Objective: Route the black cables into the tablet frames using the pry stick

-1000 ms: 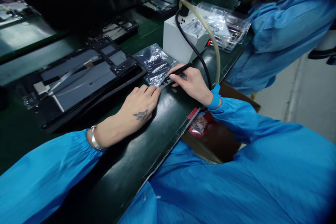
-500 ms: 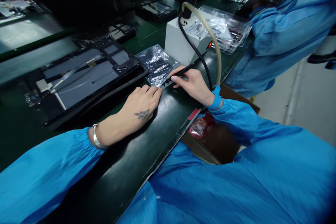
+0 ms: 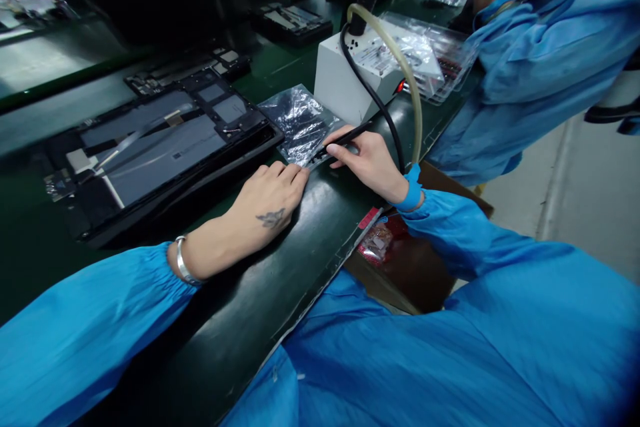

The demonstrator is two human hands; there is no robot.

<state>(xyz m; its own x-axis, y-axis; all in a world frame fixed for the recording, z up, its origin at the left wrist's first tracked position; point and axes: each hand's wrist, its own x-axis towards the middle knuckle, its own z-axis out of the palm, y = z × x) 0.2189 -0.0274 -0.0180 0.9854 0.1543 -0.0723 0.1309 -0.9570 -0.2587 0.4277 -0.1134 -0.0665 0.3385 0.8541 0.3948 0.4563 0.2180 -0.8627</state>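
A clear plastic bag (image 3: 300, 121) with small dark pieces at its near corner lies on the green bench. My left hand (image 3: 270, 203) rests palm down, its bent fingers closed on that corner of the bag; the fingertips are partly hidden. My right hand (image 3: 370, 160) pinches a black pen-shaped tool (image 3: 347, 137), its tip pointing at the small dark pieces (image 3: 316, 157) near my left fingertips. Left of the bag, an opened tablet-like device (image 3: 170, 147) with grey battery cells sits in a black tray (image 3: 210, 177).
Behind the bag stands a white box (image 3: 340, 80) with a red-lit switch. A black cord (image 3: 373, 90) and translucent hose (image 3: 413, 80) loop beside my right hand. An open carton (image 3: 410, 267) is below the bench edge. A co-worker's sleeve (image 3: 545, 60) is at right.
My hands, the bag and the pen-shaped tool look nearly unmoved. Devices farther back have shifted slightly left. The co-worker's hand has risen, with a dark flat object beside it.
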